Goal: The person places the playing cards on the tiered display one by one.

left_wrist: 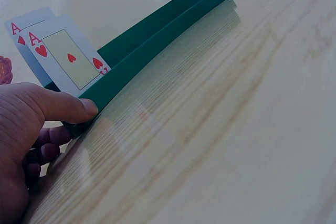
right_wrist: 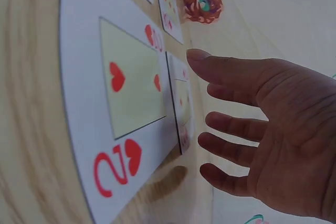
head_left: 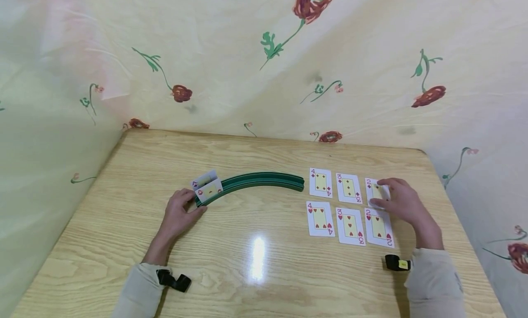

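Note:
My left hand (head_left: 177,217) grips the left end of a green curved card holder (head_left: 264,176), the thumb pressing its front wall in the left wrist view. Two playing cards stand in the slots at that end: the ace of hearts (left_wrist: 68,56) in front and the ace of diamonds (left_wrist: 21,30) partly hidden behind it. My right hand (head_left: 404,202) is over the two of diamonds (head_left: 371,189), covering its right side. In the right wrist view its fingers are spread and hold nothing, and they look apart from the card. The two of hearts (head_left: 379,226) lies just nearer.
Left of the twos lie the three of diamonds (head_left: 349,189), three of hearts (head_left: 350,226), four of diamonds (head_left: 320,183) and four of hearts (head_left: 320,219), all face up in two rows. A wooden table (head_left: 255,299) bears everything; flowered cloth (head_left: 231,57) hangs around it.

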Tool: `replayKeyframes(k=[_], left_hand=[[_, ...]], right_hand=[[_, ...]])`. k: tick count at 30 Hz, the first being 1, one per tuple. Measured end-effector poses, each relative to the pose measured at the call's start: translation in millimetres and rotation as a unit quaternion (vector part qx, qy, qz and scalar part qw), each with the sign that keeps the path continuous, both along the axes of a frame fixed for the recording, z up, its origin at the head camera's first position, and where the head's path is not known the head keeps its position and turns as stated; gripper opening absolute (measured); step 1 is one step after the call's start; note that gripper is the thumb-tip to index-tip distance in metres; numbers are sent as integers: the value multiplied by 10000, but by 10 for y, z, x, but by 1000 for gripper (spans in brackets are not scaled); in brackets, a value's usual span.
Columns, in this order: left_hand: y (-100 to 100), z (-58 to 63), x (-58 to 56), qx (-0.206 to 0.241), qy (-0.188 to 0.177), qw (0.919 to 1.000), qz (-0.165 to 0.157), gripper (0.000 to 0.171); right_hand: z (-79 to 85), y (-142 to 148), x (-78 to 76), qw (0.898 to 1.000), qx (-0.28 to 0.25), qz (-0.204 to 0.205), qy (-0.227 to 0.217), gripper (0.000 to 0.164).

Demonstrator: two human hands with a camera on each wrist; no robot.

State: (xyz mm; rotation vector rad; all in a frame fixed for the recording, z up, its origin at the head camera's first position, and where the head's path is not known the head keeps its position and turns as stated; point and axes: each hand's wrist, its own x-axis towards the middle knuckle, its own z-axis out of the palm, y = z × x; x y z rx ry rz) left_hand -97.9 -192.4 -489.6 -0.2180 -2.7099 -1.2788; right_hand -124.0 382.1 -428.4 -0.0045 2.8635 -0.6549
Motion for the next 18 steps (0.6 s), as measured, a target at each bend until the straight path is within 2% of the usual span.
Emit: replayKeyframes(k=[8,13,18], left_hand=[[-3,-5,2,7,57,10000,-9,36],[-6,-7,3,-5,76,10000,-9,36],[-6,-12,2,-13,70,10000,-6,37]], right_hand=[[-81,33,-48,9992,286,283,51,66],[-58,18,-53,9976,547,421,44,69],[-20,-12,-61,9976,567,390,-38,70]])
